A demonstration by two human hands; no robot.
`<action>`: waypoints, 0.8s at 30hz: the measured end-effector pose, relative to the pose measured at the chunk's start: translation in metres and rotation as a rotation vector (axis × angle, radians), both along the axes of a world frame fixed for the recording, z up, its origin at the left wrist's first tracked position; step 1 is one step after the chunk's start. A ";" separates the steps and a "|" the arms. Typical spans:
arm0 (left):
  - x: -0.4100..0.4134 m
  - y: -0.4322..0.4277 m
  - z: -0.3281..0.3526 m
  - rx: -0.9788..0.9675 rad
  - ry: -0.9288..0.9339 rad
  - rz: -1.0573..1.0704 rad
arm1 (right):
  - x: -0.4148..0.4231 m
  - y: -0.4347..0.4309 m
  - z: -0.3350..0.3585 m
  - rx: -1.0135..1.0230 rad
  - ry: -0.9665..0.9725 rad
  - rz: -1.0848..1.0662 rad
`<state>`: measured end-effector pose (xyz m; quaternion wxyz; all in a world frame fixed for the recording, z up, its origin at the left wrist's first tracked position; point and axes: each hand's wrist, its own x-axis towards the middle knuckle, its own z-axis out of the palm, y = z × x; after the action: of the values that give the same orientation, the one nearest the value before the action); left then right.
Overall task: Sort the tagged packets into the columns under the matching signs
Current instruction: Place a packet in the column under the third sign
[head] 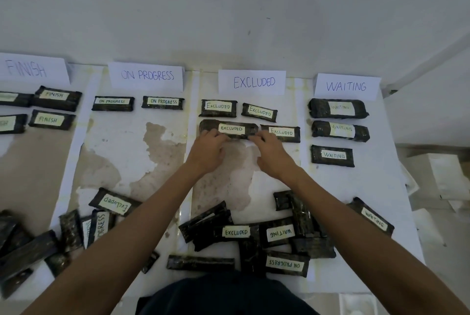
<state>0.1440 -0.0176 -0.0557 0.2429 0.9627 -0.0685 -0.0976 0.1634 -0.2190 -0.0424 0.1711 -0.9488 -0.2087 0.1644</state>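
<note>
Worn white table (162, 151): unsorted packets (236, 233) beneath both forearms.

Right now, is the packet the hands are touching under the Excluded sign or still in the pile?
Under the sign. The packet tagged Excluded lies flat in the second row below the Excluded sign, both hands at its near edge.

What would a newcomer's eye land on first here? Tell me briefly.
First, the two hands, left hand and right hand, meeting at an EXCLUDED packet in the column under the EXCLUDED sign. Then the four white signs along the far edge, each with neat dark packets below. Nearest the person lies a jumbled unsorted pile.
</note>
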 end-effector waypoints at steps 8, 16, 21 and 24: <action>-0.074 0.009 0.001 -0.044 0.133 -0.014 | -0.077 0.033 0.016 -0.008 0.295 0.184; -0.139 0.014 -0.008 -0.077 0.200 0.002 | -0.138 0.032 0.008 -0.469 0.298 0.401; -0.163 0.011 -0.009 -0.123 0.186 0.026 | -0.155 0.023 0.001 -0.371 0.188 0.362; -0.170 0.008 -0.008 -0.149 0.178 0.025 | -0.156 0.019 0.001 -0.291 0.166 0.334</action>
<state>-0.0265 -0.0094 -0.0642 0.3202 0.9302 -0.0416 -0.1744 0.0075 -0.1995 -0.0416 0.0198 -0.8990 -0.3219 0.2962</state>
